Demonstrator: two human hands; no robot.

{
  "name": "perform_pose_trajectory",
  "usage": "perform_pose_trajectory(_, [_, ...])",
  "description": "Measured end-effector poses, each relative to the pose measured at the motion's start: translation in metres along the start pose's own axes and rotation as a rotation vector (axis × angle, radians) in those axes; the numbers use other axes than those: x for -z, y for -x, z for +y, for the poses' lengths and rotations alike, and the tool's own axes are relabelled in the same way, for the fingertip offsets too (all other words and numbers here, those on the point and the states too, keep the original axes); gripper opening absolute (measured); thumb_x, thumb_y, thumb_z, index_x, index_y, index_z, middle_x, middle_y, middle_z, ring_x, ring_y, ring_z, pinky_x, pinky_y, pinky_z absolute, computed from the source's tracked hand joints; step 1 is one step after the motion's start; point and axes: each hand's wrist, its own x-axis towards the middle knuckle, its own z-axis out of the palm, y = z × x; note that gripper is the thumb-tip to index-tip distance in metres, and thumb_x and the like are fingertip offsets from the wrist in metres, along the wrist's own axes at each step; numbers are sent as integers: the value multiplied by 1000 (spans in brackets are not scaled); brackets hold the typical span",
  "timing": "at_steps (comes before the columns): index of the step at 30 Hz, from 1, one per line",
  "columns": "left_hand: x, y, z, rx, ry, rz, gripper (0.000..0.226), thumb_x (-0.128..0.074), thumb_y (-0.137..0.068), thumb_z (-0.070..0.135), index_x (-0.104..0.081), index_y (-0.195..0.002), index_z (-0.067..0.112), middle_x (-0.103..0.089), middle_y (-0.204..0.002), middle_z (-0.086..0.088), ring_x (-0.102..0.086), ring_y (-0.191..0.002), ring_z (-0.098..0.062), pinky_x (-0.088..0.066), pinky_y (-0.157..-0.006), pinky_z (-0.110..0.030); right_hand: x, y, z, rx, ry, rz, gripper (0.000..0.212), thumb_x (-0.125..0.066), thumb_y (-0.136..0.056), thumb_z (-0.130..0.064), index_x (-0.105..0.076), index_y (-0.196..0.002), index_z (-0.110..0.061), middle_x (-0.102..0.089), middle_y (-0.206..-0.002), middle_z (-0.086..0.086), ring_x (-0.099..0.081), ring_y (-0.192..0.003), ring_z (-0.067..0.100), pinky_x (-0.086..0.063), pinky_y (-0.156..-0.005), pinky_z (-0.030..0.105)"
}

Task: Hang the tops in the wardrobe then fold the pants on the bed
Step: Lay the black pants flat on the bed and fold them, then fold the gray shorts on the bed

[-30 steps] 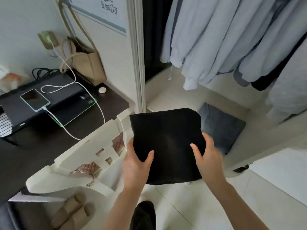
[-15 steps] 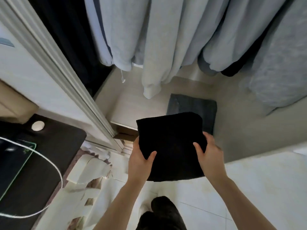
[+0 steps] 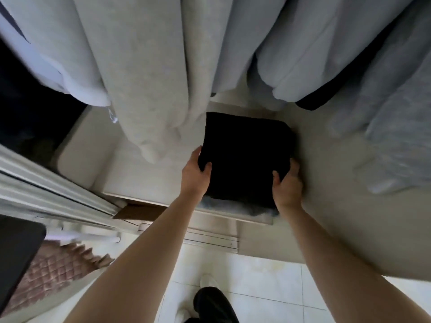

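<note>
Folded black pants (image 3: 245,157) lie flat over a folded grey garment (image 3: 254,212) on the wardrobe's pale bottom shelf (image 3: 144,178). My left hand (image 3: 194,174) grips the black pants' near left edge, thumb on top. My right hand (image 3: 288,185) grips their near right corner. Only a strip of the grey garment shows under the front edge. Several light grey and pale blue tops (image 3: 144,73) hang above, their hems just left of and behind the pants.
The wardrobe's sliding-door frame (image 3: 53,194) runs diagonally at the left. A dark desk corner (image 3: 16,248) and a quilted pink cloth (image 3: 51,276) sit at lower left. White floor tiles (image 3: 268,287) and my feet are below.
I have stepped closer and both hands have carried the folded black pants forward into the wardrobe, down onto the grey folded garment that was lying uncovered before.
</note>
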Motion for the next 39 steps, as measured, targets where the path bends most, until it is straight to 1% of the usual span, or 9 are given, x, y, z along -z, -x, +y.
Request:
perform_pose_trajectory(4, [-18,-12,-54,278,-255,-331,54,-54,-97,27,-35,-145,15,-57,-135,-12,-53,-122,-35,-42,-94,-36,-34,-7,38,-287,-10,-262,49,-60,-93,-21,-43,-127,10,-56,-125,30,-55,-117,41,-42,-93,41])
perform_pose_trajectory(8, [-25,-8,-78,337,-211,-214,42,-59,-94,26,-49,-130,7,-63,-120,-14,-59,-109,-33,-46,-84,-35,-50,-5,41,-264,189,-368,60,-63,-90,-25,-35,-135,4,-43,-137,28,-44,-126,40,-37,-102,39])
perform_pose_trajectory(14, [-25,-2,-71,266,-95,-116,20,-62,-94,25,-55,-108,13,-64,-97,-6,-59,-82,-21,-42,-66,-27,-39,-22,24,-238,296,-228,32,-55,-88,-3,-49,-118,6,-53,-125,27,-54,-115,40,-45,-92,39])
perform_pose_trajectory(18, [-22,5,-80,251,-240,-210,29,-58,-95,20,-52,-120,6,-63,-109,-13,-54,-87,-22,-42,-71,-30,-42,0,28,-192,334,-217,37,-54,-86,2,-41,-121,2,-48,-128,24,-52,-115,41,-45,-88,41])
perform_pose_trajectory(23, [-11,15,-79,244,-456,-341,39,-53,-89,11,-44,-126,4,-55,-119,-17,-54,-109,-34,-46,-83,-38,-39,22,26,-256,236,-317,52,-53,-84,-1,-29,-131,2,-39,-135,25,-42,-125,44,-38,-102,43])
perform_pose_trajectory(26, [5,31,-70,202,-452,-330,50,-54,-88,9,-40,-136,6,-52,-127,-15,-52,-114,-32,-48,-89,-39,-26,43,18,-165,217,-308,57,-51,-85,-3,-26,-136,5,-37,-135,28,-40,-125,47,-35,-104,45])
perform_pose_trajectory(31, [46,83,-36,75,-351,-267,41,-51,-94,12,-45,-135,12,-61,-125,-9,-55,-94,-18,-49,-72,-29,18,91,-12,22,186,-292,62,-51,-89,-9,-24,-144,3,-40,-138,25,-40,-127,42,-36,-105,44])
perform_pose_trajectory(36, [87,155,13,-19,-242,-117,28,-49,-96,15,-55,-123,17,-69,-106,-4,-62,-84,-15,-38,-57,-5,68,152,-49,241,86,-280,55,-52,-93,-16,-32,-143,-4,-52,-132,15,-48,-121,32,-40,-98,37])
perform_pose_trajectory(39, [110,208,36,-65,-104,25,22,-52,-95,13,-60,-115,18,-70,-91,0,-67,-83,-16,-46,-65,-11,95,192,-67,379,-1,-305,51,-53,-94,-18,-36,-141,-8,-55,-127,8,-49,-117,27,-38,-92,30])
